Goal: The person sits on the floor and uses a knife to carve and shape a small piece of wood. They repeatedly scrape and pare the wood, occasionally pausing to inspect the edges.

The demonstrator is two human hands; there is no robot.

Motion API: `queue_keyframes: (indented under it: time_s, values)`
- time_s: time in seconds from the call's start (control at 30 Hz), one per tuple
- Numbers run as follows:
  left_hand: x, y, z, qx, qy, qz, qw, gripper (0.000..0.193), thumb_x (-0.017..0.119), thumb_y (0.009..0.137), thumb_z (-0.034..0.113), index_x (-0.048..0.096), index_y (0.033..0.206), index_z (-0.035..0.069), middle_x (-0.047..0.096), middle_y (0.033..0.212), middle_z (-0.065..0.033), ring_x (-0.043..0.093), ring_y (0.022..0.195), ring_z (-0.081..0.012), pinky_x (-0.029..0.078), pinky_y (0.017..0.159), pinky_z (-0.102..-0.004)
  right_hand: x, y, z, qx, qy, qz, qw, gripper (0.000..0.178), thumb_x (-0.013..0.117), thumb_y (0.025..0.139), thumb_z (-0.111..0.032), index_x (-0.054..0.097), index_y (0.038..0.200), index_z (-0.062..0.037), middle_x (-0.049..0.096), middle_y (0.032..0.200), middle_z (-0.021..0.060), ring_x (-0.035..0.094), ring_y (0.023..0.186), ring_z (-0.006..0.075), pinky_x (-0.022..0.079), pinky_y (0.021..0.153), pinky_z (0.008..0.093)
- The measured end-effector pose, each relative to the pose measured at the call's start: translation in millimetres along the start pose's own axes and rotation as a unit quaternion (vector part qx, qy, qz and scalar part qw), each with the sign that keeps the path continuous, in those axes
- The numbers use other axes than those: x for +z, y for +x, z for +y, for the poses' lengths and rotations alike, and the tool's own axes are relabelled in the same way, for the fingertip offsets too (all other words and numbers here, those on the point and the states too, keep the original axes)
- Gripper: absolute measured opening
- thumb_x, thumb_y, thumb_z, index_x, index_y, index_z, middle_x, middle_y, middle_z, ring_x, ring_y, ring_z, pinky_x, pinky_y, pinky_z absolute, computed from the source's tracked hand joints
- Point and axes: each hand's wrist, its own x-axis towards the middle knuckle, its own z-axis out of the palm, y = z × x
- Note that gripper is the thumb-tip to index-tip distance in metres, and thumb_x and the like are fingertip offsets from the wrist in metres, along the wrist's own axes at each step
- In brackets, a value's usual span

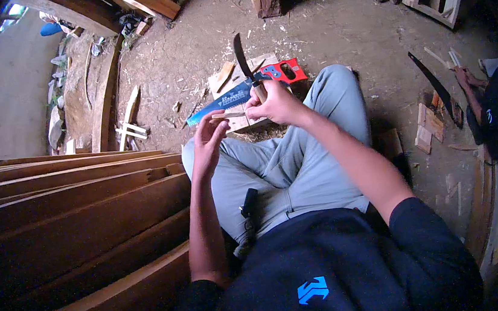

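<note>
A curved knife (240, 53) with a dark blade and a wooden handle is gripped in my right hand (280, 105), its blade pointing up and away from me. Between my hands lies a small pale wood stick (229, 115). The fingertips of my left hand (205, 136) pinch its left end, and the right hand's fingers meet its other end. Just beyond my hands rests a handsaw (225, 100) with a blue blade and a red handle. Beneath the saw is a pale wooden board (268, 60), and a short wood block (225, 76) sits at its far side.
Long planks (79, 216) are stacked close on my left. At the right, another person's hands (470, 80) work near a long dark blade (432, 78). Wood offcuts (428, 127) lie there, and a crossed wooden piece (130, 122) lies ahead on the left. Shavings dot the dirt floor.
</note>
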Motion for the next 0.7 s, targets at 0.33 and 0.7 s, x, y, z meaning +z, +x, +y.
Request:
queue_keyframes:
  time_s: [0.33, 0.7]
  values:
    - [27.3, 0.8, -58.0, -0.083, 0.184, -0.076, 0.976, 0.029, 0.047, 0.098, 0.025, 0.057, 0.094, -0.002, 0.052, 0.066, -0.0036, 0.046, 0.060, -0.0093, 0.042, 0.056, -0.0274, -24.9, 33.6, 51.5, 0.030, -0.149, -0.093, 0.984, 0.032, 0.076, 0.070, -0.011, 0.049, 0.082, -0.0005, 0.065, 0.074, 0.0071, 0.062, 0.066, 0.0096, 0.049, 0.058, 0.0268]
    - [77.6, 40.3, -192.0, -0.225, 0.165, 0.146, 0.949, 0.039, 0.040, 0.096, 0.030, 0.057, 0.085, -0.002, 0.063, 0.084, -0.0231, 0.061, 0.085, -0.0392, 0.046, 0.076, -0.0469, -2.0, -19.2, 51.4, 0.103, -0.453, -0.025, 0.885, 0.033, 0.056, 0.088, -0.029, 0.048, 0.100, 0.0007, 0.062, 0.085, 0.0280, 0.060, 0.083, 0.0461, 0.047, 0.073, 0.0525]
